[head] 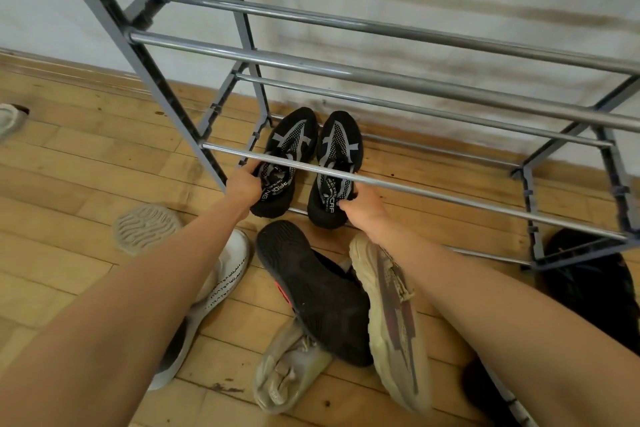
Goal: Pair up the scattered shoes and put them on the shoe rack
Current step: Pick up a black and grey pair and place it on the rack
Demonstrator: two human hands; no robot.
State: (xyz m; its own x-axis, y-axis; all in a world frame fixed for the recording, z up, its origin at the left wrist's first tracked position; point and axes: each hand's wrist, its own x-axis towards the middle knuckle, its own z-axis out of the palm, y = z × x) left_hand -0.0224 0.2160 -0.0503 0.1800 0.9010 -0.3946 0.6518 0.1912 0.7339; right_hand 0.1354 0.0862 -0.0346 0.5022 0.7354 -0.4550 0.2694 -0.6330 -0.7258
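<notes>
Black mesh shoe with grey straps (289,149): left hand (244,185) grips its collar. Just beside it, matching black mesh shoe (338,149): right hand (363,200) hooks fingers into its heel opening. Both shoes lie toes to the wall on the lowest rails of the grey metal-tube shoe rack (381,80).

Judged: first pair placed, hands not yet let go.

Left to pair, all nearer than the hands: upturned grey ribbed sole (147,227), white knit sneaker (228,274), worn cream shoe (291,367), black sole-up shoe (318,288), beige suede sneaker (391,308), dark shoe (588,284) far right.

Surface: scuffed wooden plank floor (69,166). Room: stained white wall (415,3) beyond the hands.
</notes>
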